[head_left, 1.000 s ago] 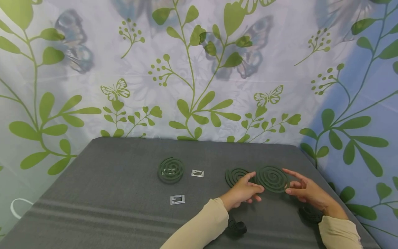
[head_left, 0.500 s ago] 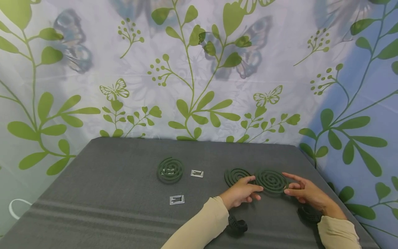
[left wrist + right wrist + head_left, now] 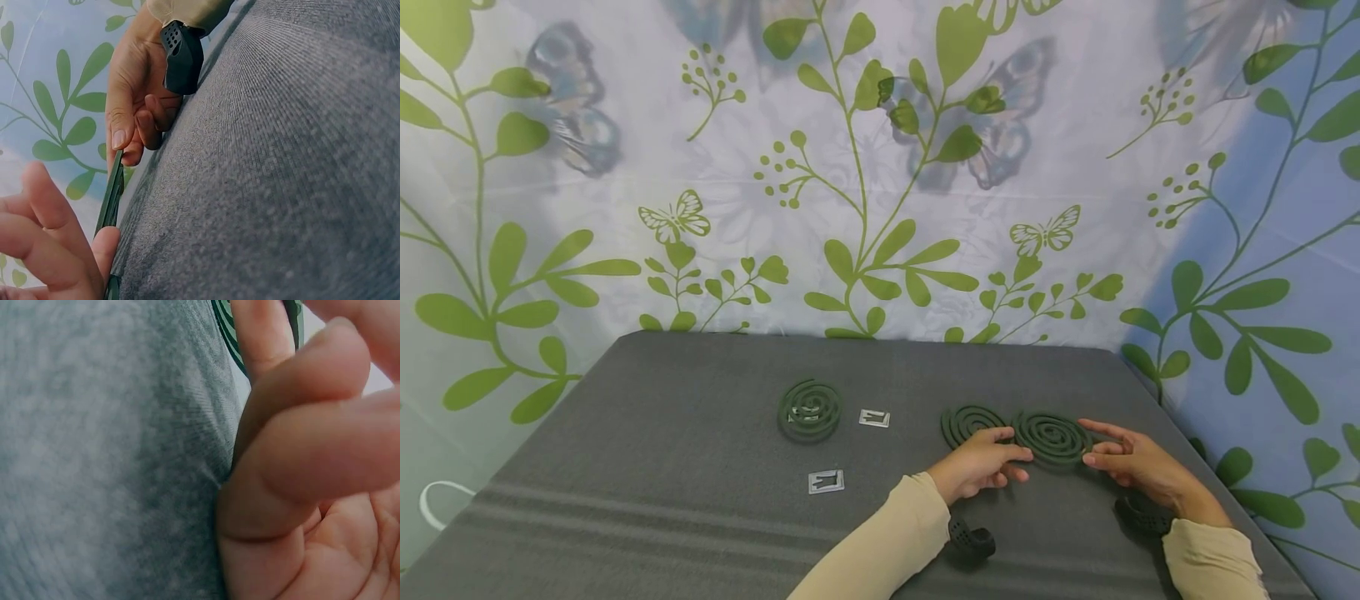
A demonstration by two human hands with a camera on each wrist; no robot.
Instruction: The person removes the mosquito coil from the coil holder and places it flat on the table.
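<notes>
A dark green mosquito coil point(image 3: 1051, 437) is between my two hands at the right of the table. My right hand point(image 3: 1131, 458) pinches its right edge, the thumb point(image 3: 120, 134) showing on the rim in the left wrist view. At its left edge, my left hand point(image 3: 983, 462) touches it with one fingertip point(image 3: 107, 240), while another finger is raised away. Partly behind the left hand lies a second coil point(image 3: 964, 421), right beside the first. A third coil point(image 3: 820, 396) sits farther left over a small metal stand point(image 3: 803, 415).
Two more flat metal coil stands, one point(image 3: 874, 418) behind and one point(image 3: 826, 482) nearer, lie on the grey cloth-covered table point(image 3: 662, 433). Black devices point(image 3: 972, 540) are worn at both wrists. A leaf-print curtain point(image 3: 737, 167) hangs behind the table; a white loop point(image 3: 437, 504) shows at left.
The coil between my hands has come down and shifted slightly left, from a more tilted pose to a flatter one. The right hand has moved slightly down with it; the left hand barely moved.
</notes>
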